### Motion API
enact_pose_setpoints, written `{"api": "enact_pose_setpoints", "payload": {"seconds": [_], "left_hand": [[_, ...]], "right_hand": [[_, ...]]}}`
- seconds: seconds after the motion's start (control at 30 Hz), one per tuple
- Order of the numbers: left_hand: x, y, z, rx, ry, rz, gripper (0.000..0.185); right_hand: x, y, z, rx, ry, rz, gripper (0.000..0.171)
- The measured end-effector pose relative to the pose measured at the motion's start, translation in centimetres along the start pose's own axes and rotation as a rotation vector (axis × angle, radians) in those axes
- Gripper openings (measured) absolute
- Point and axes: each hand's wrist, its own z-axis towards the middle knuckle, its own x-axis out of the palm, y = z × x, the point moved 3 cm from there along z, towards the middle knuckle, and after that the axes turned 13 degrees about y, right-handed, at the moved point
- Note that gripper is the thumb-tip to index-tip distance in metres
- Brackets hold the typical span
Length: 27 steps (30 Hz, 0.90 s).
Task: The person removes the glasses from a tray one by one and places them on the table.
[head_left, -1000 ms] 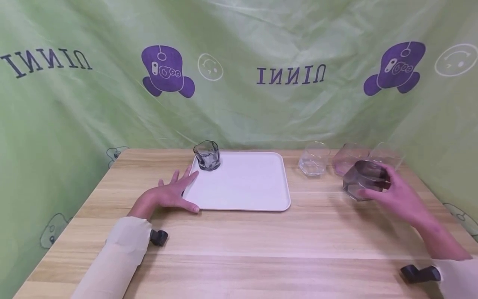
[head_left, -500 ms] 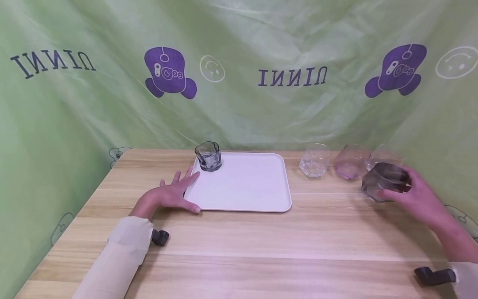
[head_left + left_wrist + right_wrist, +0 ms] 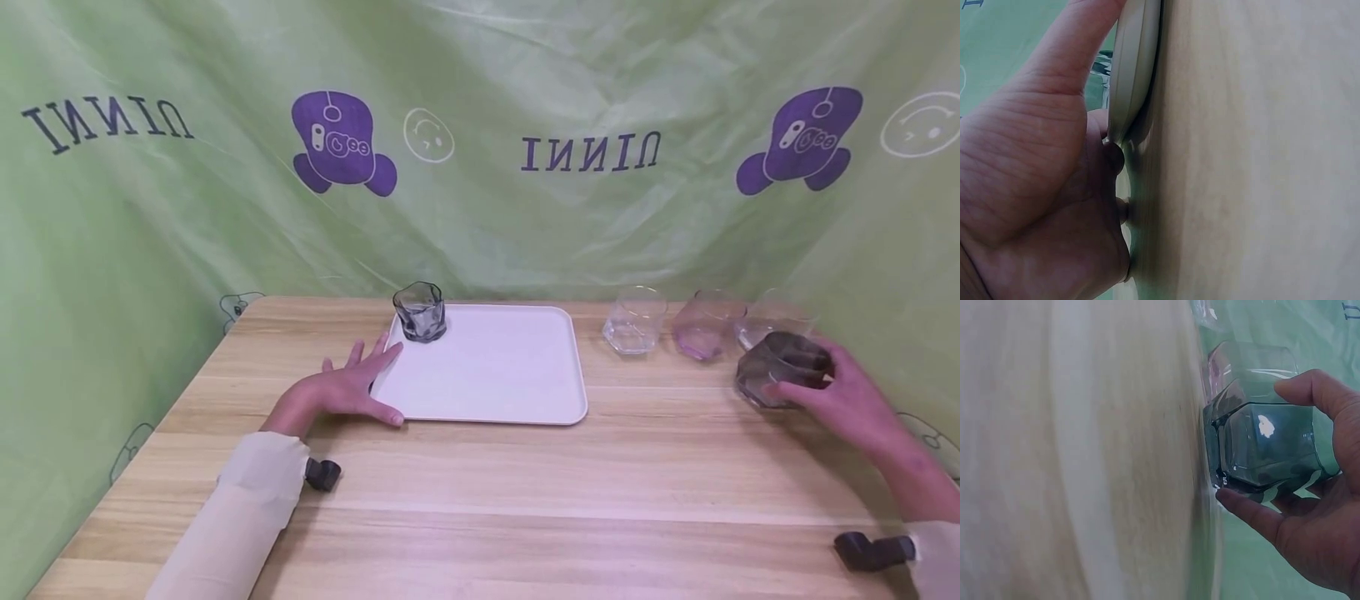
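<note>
Sleeves of pale cream cloth cover both our forearms nearest the camera, each with a small dark wrist mount beside the cuff, above the wooden table [image 3: 525,483]. Taking the white tray [image 3: 487,367] as our landmark, our left hand [image 3: 341,392] lies flat at its near left corner, fingers straight and spread, holding nothing; the thumb runs along the tray's near edge, and the fingertips reach up its left side. In the left wrist view the thumb [image 3: 1079,56] presses against the tray's rim [image 3: 1135,69]. Well to the right of the tray, our right hand [image 3: 843,400] grips a smoky grey faceted glass [image 3: 780,379], fingers and thumb curled round its wall; in the right wrist view the glass [image 3: 1266,447] seems to stand on the table, with the thumb [image 3: 1319,394] on one side and a finger on the other. Just behind it, right of the tray's far edge, stand three glasses in a row: a clear glass [image 3: 633,329] nearest the tray, a pink-tinted glass [image 3: 701,333] next, and another clear glass [image 3: 772,321] farthest right, partly hidden by the grey one. On the tray's far left corner sits a dark twisted glass [image 3: 420,312], upright. Behind everything hangs a green printed backdrop [image 3: 480,125].
</note>
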Motion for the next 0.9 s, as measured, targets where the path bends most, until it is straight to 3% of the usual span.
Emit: {"api": "enact_pose_setpoints", "payload": {"seconds": [0.27, 0.43, 0.67, 0.9], "left_hand": [[0.04, 0.00, -0.05, -0.006, 0.006, 0.003, 0.130], [0.07, 0.09, -0.06, -0.008, 0.006, -0.002, 0.130], [-0.07, 0.07, -0.18, -0.002, -0.002, -0.002, 0.130], [0.01, 0.13, 0.03, 0.001, 0.002, 0.008, 0.131]], "right_hand": [[-0.15, -0.52, 0.12, 0.033, -0.010, 0.025, 0.103], [-0.11, -0.51, 0.15, 0.008, 0.019, 0.032, 0.103], [-0.10, -0.43, 0.59, -0.089, 0.008, 0.015, 0.081], [-0.20, -0.59, 0.43, -0.071, 0.013, 0.003, 0.082]]}}
